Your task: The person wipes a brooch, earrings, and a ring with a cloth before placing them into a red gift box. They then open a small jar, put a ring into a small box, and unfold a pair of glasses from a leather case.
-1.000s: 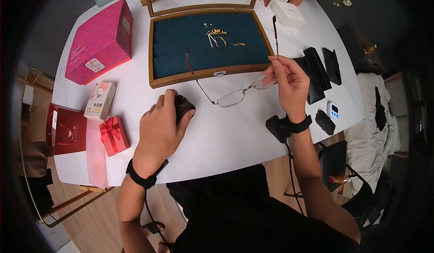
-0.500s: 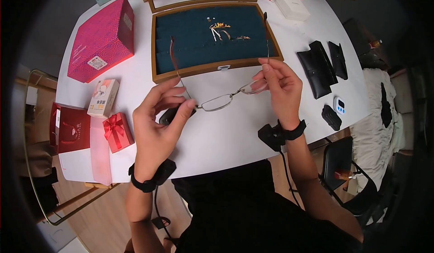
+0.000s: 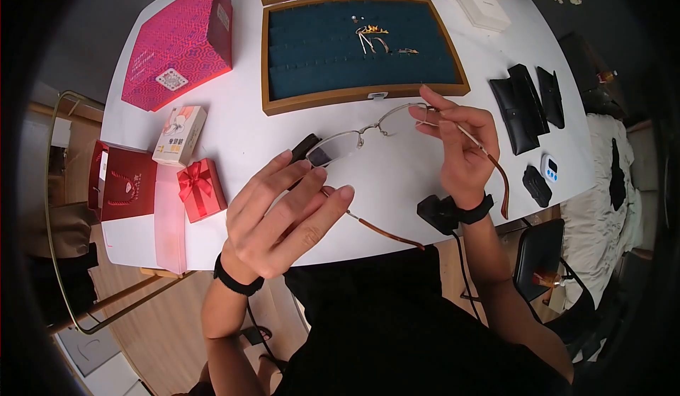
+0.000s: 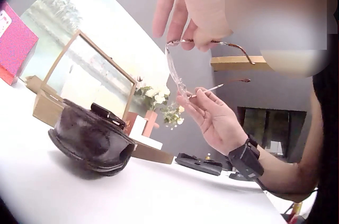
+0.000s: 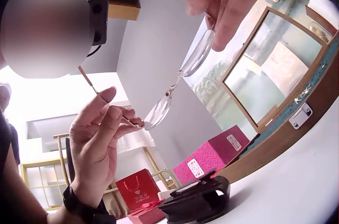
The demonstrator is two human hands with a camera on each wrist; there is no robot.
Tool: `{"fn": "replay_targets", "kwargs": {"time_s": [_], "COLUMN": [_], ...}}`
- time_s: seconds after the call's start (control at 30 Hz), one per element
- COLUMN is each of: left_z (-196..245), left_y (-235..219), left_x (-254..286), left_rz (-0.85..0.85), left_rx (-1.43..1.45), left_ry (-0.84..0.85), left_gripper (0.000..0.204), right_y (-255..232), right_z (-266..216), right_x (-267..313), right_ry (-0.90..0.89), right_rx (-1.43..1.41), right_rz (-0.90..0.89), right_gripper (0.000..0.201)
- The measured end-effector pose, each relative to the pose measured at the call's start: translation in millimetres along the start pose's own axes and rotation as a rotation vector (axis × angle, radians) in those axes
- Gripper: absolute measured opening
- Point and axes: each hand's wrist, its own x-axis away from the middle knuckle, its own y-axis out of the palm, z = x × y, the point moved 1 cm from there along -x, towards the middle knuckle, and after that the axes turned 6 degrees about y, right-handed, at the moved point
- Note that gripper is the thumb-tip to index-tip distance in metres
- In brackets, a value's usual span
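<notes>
Thin-rimmed eyeglasses [image 3: 365, 135] are held in the air by both hands, above the table in front of the jewelry case. The left hand [image 3: 283, 219] pinches the hinge end of one temple, and the right hand [image 3: 464, 148] pinches the other. Both brown temple tips point toward the person's body. In the left wrist view the glasses [image 4: 175, 68] hang between the two hands. A dark leather pouch [image 4: 92, 139] stands on the table below; in the head view the left hand mostly hides it.
An open wooden case [image 3: 297, 102] with teal lining holds small jewelry. To the left are a pink box [image 3: 180, 49], a small carton [image 3: 179, 135], a red gift box [image 3: 202, 190] and a red bag [image 3: 127, 183]. Black cases [image 3: 513, 112] and a white device [image 3: 549, 168] lie right.
The left hand left the dark pouch and took hold of the glasses. The glasses turned, so their temples swung from pointing away to pointing toward the body.
</notes>
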Motion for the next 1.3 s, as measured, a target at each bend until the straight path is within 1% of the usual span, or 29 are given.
{"fn": "replay_targets", "kwargs": {"time_s": [0.03, 0.13, 0.2, 0.23, 0.27, 0.3, 0.33, 0.37, 0.43, 0.47, 0.5, 0.57, 0.6, 0.63, 0.67, 0.7, 0.73, 0.77, 0.83, 0.87, 0.9, 0.97, 1.0, 1.03, 1.1, 1.13, 1.17, 1.23, 1.3], "left_z": [-1, -4, -7, -8, -12, -15, -18, -25, -43, -45, -46, -51, -56, -61, -67, -74, -79, -83, -89, -94, -98, -101, -103, -107, -116, -119, -122, -127, -127], "left_y": [0, 0, 1, 1, 1, 3, 2, 1, 4, 6, 7, 10, 11, 12, 12, 13, 15, 14, 13, 14, 13, 13, 12, 12, 13, 12, 12, 12, 6], "left_x": [-2, -4, 1, 0, -1, 1, 5, 7, 7, 10, 10, 4, 2, -2, -7, -13, -16, -23, -38, -41, -44, -53, -59, -62, -68, -71, -76, -80, -86], "left_rz": [0.000, 0.060, 0.160, 0.159, 0.294, 0.425, 0.324, 0.321, 0.484, 0.460, 0.451, 0.678, 0.718, 0.712, 0.802, 0.893, 0.925, 0.916, 1.054, 1.064, 1.057, 1.095, 1.121, 1.113, 1.144, 1.147, 1.150, 1.197, 1.199], "left_rx": [0.000, -0.035, 0.142, 0.142, 0.509, 0.878, 0.833, 0.832, 1.534, 1.598, 1.588, 1.736, 1.794, 1.794, 1.807, 1.820, 1.902, 1.896, 1.872, 2.016, 2.014, 2.068, 2.064, 2.064, 1.970, 1.973, 1.972, 2.000, 2.037], "left_ry": [0.000, 0.079, -0.234, -0.235, -0.620, -1.006, -0.936, -0.938, -1.265, -1.228, -1.216, -1.170, -1.106, -1.086, -1.119, -1.141, -1.026, -0.986, -1.042, -0.923, -0.898, -0.911, -0.908, -0.889, -0.786, -0.775, -0.756, -0.852, -0.850], "left_gripper": [0.036, 0.031, 0.027, 0.027, 0.027, 0.027, 0.032, 0.032, 0.034, 0.041, 0.041, 0.047, 0.047, 0.047, 0.046, 0.044, 0.039, 0.039, 0.040, 0.038, 0.038, 0.038, 0.038, 0.038, 0.040, 0.035, 0.035, 0.030, 0.027], "right_y": [0, 1, -2, -4, -3, -1, 0, -5, -14, -11, -7, 0, 2, 3, 6, 9, 14, 17, 22, 27, 31, 33, 33, 34, 33, 33, 33, 34, 33], "right_z": [-1, -1, 3, 5, 3, -1, -5, -7, -2, -1, -2, -6, -5, -1, -2, -6, -12, -17, -25, -32, -38, -41, -42, -43, -44, -45, -45, -39, -35], "right_x": [-1, -1, -2, -2, -2, -3, -4, -8, -19, -22, -24, -34, -41, -50, -59, -67, -76, -87, -104, -108, -112, -122, -125, -128, -136, -139, -143, -149, -154], "right_ry": [-0.019, -0.016, 0.025, 0.067, 0.070, 0.173, 0.275, 0.278, 0.857, 0.808, 0.792, 0.767, 0.748, 0.715, 0.679, 0.651, 0.636, 0.614, 0.572, 0.524, 0.478, 0.417, 0.389, 0.361, 0.328, 0.297, 0.267, 0.226, 0.166], "right_rx": [0.019, -0.026, -0.009, 0.008, 0.007, -0.006, -0.021, -0.023, -0.781, -0.757, -0.767, -0.733, -0.735, -0.824, -0.911, -0.908, -0.874, -0.845, -0.832, -0.673, -0.513, -0.492, -0.429, -0.366, -0.341, -0.296, -0.251, -0.260, -0.221], "right_rz": [-0.003, 0.023, 0.014, 0.005, 0.005, -0.018, -0.040, -0.039, -0.233, -0.234, -0.236, -0.066, -0.067, -0.122, -0.180, -0.191, -0.140, -0.093, -0.124, -0.116, -0.103, -0.128, -0.139, -0.150, -0.142, -0.141, -0.142, -0.141, -0.128], "right_gripper": [0.010, 0.010, 0.012, 0.015, 0.015, 0.018, 0.022, 0.022, 0.027, 0.032, 0.032, 0.033, 0.033, 0.033, 0.034, 0.034, 0.033, 0.032, 0.033, 0.033, 0.033, 0.034, 0.034, 0.035, 0.036, 0.035, 0.035, 0.031, 0.023]}}
